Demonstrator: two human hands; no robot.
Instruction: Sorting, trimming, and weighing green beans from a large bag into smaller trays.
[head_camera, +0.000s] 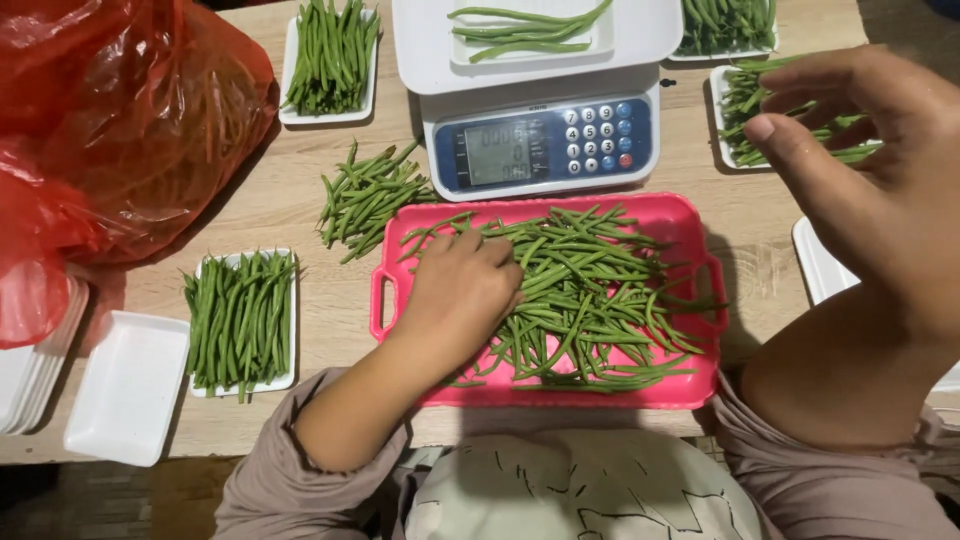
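The green beans (590, 290) lie in a loose, tangled heap in the pink tray (690, 215), which sits on the wooden tabletop (300, 215) just in front of the person. The left hand (465, 290) rests palm-down on the left part of the heap, fingers curled into the beans; whether it has closed on any cannot be told from above. The right hand (870, 160) is raised well clear of the tray, fingers spread and holding nothing.

Because the beans cross one another, lifting a bunch could drag neighbours over the tray's low rim onto the tabletop. Some already hang at the right edge.

Behind the tray stands a white scale (540, 110) with a few beans (530, 30) on a shallow white dish on its pan; a careless reach with the lifted right hand could likely knock that dish or the filled white tray (725, 110) beside it. A loose pile of beans (365, 195) lies bare on the tabletop, and two more filled trays (240, 320) (330, 60) sit to the left, near a red plastic bag (120, 130) and empty white trays (125, 385).
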